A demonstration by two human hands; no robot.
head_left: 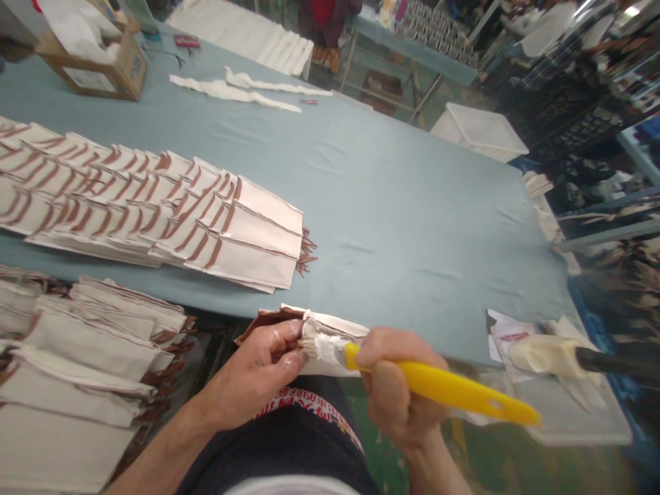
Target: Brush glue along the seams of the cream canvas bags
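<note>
– Pinching noted on the left hand point(258, 375): its fingers point(289, 361) were closed on the flap of a cream pouch point(330, 323), brown lining showing, held at the near desk edge above the lap. Right side?
– Right hand point(394, 392) was wrapped round the yellow brush point(454, 392), clamped on the handle close to the head. The paste-laden bristles point(322, 346) touched the pouch just beside the left thumb.
– Judgement on technique?
– Short strokes away from the thumb seemed best, with the flap held flat and the paste thin. A heavy load would likely squeeze out onto the cream face.
– Surface?
– Grey-blue desk point(402, 220). A long fanned row of pouches point(155, 199) lay across its left part. Looser stacks point(77, 344) sat lower left, off the desk. A paste tray point(582, 412) with a black-handled brush point(613, 361) sat at the near right corner.
– Room?
– Cardboard box point(97, 69) and white strips point(232, 91) lay at the far end, and a white bin point(479, 130) stood on the floor beyond. Cluttered workshop behind.
</note>
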